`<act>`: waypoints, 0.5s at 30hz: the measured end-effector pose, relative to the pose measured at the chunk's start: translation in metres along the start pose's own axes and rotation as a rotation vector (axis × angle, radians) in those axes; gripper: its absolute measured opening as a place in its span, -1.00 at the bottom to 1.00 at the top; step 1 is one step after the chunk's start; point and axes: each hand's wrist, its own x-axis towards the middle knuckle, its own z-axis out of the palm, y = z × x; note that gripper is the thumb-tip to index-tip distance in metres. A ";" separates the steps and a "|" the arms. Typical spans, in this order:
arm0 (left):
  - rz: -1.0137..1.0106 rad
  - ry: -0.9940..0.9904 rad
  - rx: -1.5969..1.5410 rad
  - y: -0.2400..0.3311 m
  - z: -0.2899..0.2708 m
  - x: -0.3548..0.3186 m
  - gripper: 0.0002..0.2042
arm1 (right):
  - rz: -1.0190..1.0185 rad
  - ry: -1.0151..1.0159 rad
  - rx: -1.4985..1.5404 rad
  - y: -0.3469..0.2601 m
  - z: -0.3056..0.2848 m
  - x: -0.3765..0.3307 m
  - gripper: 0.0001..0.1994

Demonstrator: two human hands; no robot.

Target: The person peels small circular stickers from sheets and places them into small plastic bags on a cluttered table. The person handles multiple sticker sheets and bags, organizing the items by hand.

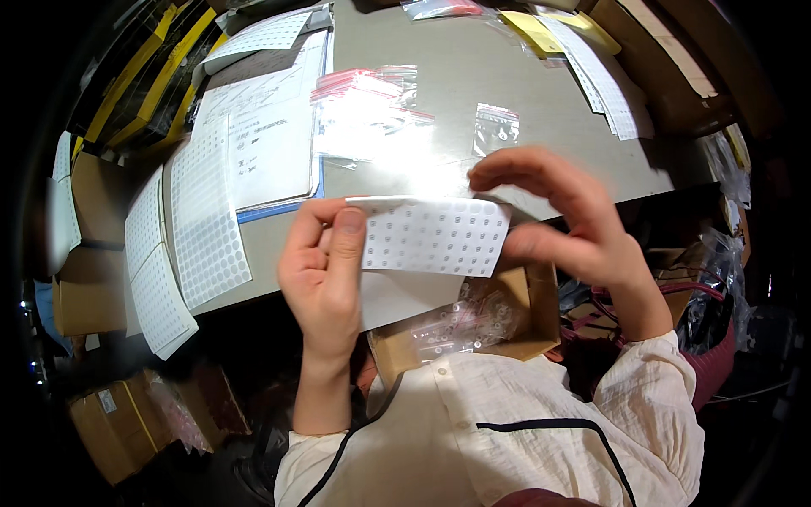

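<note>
My left hand (325, 266) pinches the left end of a folded sheet of round stickers (435, 238), thumb on top. Rows of small printed white dots cover the sheet, and its lower part hangs down plain white. My right hand (574, 220) is at the sheet's right end, thumb and fingers spread apart; whether the thumb touches the sheet I cannot tell. Just beyond the hands, a small clear zip bag (496, 128) lies on the table. Below the sheet, an open cardboard box (541, 308) holds several clear bags (477, 325) with round stickers on them.
A pile of red-edged zip bags (367, 101) lies mid-table beside a clipboard with papers (258, 139). More sticker sheets (203, 228) overhang the table's left edge; others (596, 80) lie at the far right. Cardboard boxes (122, 422) stand on the floor at lower left.
</note>
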 end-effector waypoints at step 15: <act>0.120 -0.037 0.112 -0.011 -0.003 -0.005 -0.84 | 0.171 0.193 0.253 0.005 0.028 -0.001 -0.81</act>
